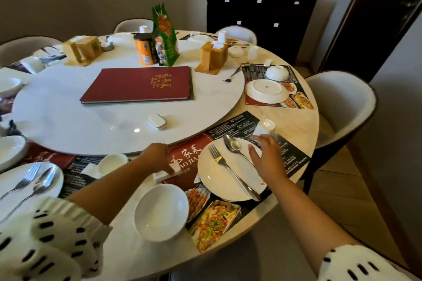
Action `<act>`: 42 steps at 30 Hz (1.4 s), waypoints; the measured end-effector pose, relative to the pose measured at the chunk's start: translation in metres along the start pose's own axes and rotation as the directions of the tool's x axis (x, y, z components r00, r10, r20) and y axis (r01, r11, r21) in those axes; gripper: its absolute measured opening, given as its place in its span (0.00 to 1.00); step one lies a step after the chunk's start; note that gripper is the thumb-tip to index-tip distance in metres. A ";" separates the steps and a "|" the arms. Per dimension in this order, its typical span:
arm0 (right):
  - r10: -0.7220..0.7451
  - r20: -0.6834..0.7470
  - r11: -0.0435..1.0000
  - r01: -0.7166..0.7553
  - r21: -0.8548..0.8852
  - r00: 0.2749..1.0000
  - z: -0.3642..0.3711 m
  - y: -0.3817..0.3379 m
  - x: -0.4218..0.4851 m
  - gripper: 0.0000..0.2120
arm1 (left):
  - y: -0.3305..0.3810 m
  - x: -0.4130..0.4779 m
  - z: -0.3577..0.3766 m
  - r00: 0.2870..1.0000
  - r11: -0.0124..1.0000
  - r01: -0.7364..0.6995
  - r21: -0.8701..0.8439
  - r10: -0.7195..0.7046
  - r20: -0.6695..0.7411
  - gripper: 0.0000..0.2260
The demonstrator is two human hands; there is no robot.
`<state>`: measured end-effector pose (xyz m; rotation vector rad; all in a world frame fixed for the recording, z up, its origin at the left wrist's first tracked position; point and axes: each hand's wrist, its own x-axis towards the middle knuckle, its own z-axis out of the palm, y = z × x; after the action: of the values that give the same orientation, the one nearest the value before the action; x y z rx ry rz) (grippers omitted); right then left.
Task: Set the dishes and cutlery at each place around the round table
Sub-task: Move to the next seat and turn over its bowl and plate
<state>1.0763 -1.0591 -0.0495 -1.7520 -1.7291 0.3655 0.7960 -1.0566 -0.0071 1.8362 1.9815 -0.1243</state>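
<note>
White napkin (162, 175) pinched by left fingers (171, 167) — right fingers (255, 153) spread, over plate (219, 183)

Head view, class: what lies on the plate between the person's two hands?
In the head view, a fork and a spoon lie on the plate, between left hand and right hand.
</note>
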 end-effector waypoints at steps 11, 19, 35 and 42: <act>0.009 -0.028 0.965 -0.016 -0.260 1.000 0.004 -0.013 0.072 0.26 | -0.020 0.017 0.015 0.997 0.985 -0.056 0.164 0.047 0.060 0.24; 0.412 0.377 0.667 0.007 -0.745 0.830 -0.008 -0.013 0.130 0.36 | 0.014 0.041 -0.018 0.974 0.981 -0.179 -0.071 0.167 -0.152 0.18; 0.439 -0.071 0.777 -0.338 0.532 0.896 0.022 0.022 0.181 0.36 | 0.109 0.122 -0.029 0.912 0.920 -0.380 -0.097 0.354 -0.208 0.19; 0.364 -0.056 0.849 -0.307 0.431 0.930 0.044 0.047 0.179 0.34 | 0.153 0.156 -0.001 0.925 0.933 -0.359 -0.029 0.351 -0.142 0.19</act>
<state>1.1037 -0.8719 -0.0689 -1.7059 -1.1354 0.6960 0.9396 -0.8934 -0.0291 2.1822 1.6787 0.1672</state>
